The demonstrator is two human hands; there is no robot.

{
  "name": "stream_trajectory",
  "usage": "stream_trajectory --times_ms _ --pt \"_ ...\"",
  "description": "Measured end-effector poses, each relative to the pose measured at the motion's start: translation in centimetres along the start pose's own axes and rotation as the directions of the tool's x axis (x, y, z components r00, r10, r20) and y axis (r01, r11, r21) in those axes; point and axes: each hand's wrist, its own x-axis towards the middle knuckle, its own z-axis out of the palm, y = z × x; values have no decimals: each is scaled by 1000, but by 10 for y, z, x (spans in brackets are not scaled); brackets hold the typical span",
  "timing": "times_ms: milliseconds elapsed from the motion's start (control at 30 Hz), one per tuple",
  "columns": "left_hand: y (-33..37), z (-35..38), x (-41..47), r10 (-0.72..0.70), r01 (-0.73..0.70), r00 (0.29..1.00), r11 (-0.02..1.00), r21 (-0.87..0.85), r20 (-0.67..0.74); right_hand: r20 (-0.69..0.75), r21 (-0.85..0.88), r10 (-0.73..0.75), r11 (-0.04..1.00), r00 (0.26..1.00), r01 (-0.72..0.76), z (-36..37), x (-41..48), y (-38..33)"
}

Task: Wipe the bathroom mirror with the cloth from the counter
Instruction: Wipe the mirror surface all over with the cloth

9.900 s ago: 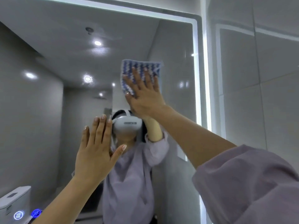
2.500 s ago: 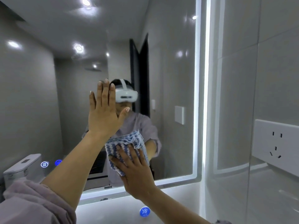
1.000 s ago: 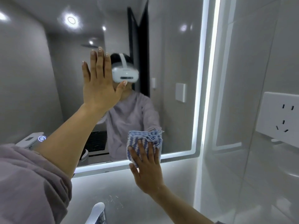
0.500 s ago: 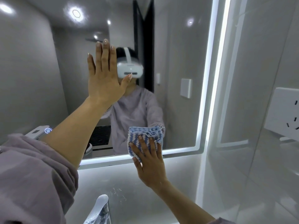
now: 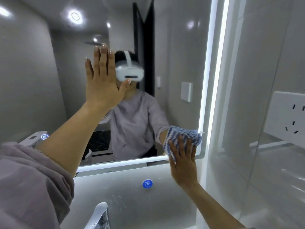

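Grey tiled bathroom. The mirror had a lit edge strip. A wall socket sat right of the right fingers, a round blue sticker below-left of them, and the tap lower still. The left hand lay flat on the glass, fingers straight and together, thumb out, holding nothing. The right hand pressed the blue-and-white striped cloth on the mirror's lower right corner, fingers straight, slightly spread. The cloth bunched above the fingertips, at the strip.

Glossy grey wall, white socket.
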Motion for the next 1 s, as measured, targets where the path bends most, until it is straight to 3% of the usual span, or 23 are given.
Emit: stream_trajectory --times_ms 200,533,800,1000 --pt "0 0 0 -5 5 1000 1000 7 11 -27 17 142 990 989 -142 -11 -1 34" --pt "0 2 0 9 -9 1000 1000 14 -17 -34 -7 112 994 993 -112 -20 12 38" --pt "-2 5 0 6 -6 1000 1000 12 -17 -107 0 154 988 982 -155 -54 82 28" --pt "-1 2 0 11 -11 1000 1000 -1 -18 -214 -39 92 994 972 -102 -91 147 23"
